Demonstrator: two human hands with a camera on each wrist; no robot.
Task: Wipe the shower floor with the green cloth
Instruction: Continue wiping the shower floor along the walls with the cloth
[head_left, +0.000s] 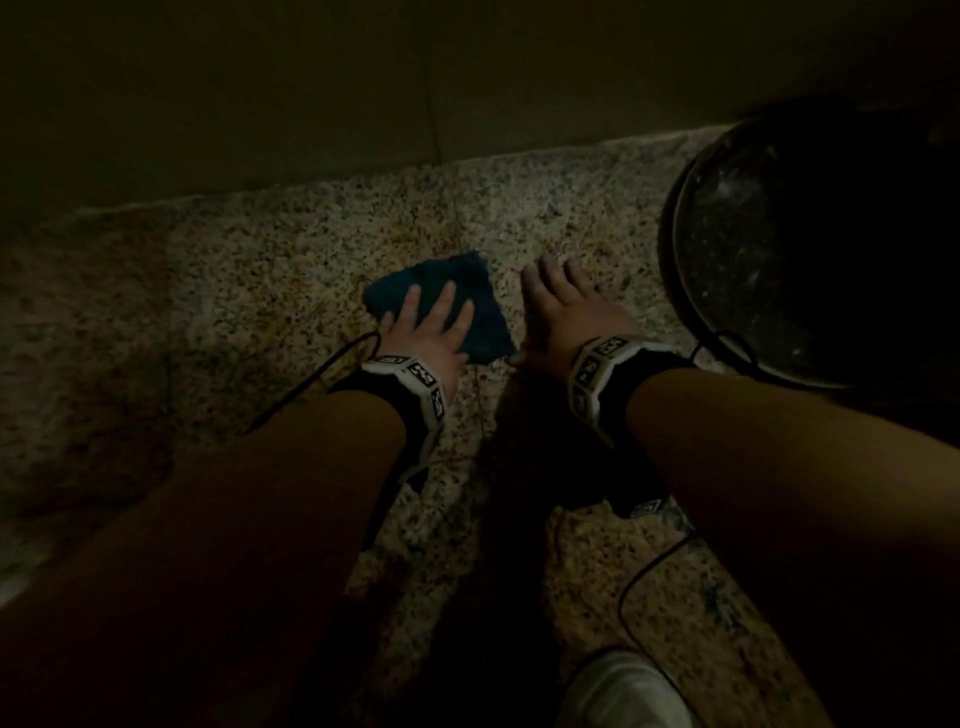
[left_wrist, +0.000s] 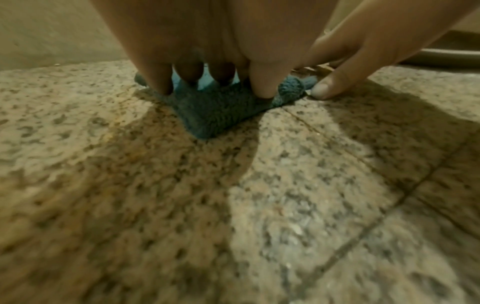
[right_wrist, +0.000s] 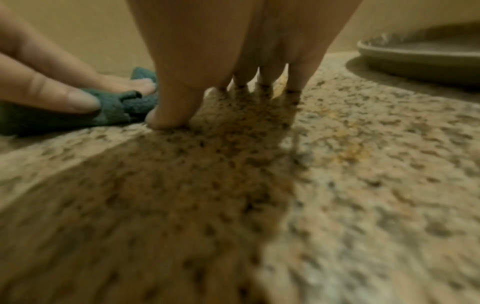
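A folded green cloth (head_left: 483, 312) (left_wrist: 213, 115) (right_wrist: 122, 105) lies flat on the speckled stone shower floor (head_left: 260, 291) (left_wrist: 285, 195) (right_wrist: 337, 164). My left hand (head_left: 428, 325) (left_wrist: 202, 67) presses down on the cloth with straight, spread fingers. My right hand (head_left: 563, 306) (right_wrist: 233, 78) rests flat on the bare floor just right of the cloth, fingers straight, its thumb tip (right_wrist: 166, 119) touching the floor beside the cloth's edge. Neither hand curls around anything.
A dark round basin (head_left: 810, 249) (right_wrist: 420, 55) stands on the floor at the right, close to my right hand. A plain wall (head_left: 311, 88) rises just beyond the cloth. A white shoe (head_left: 623, 691) shows at the bottom. Grout lines (left_wrist: 363, 226) cross the floor.
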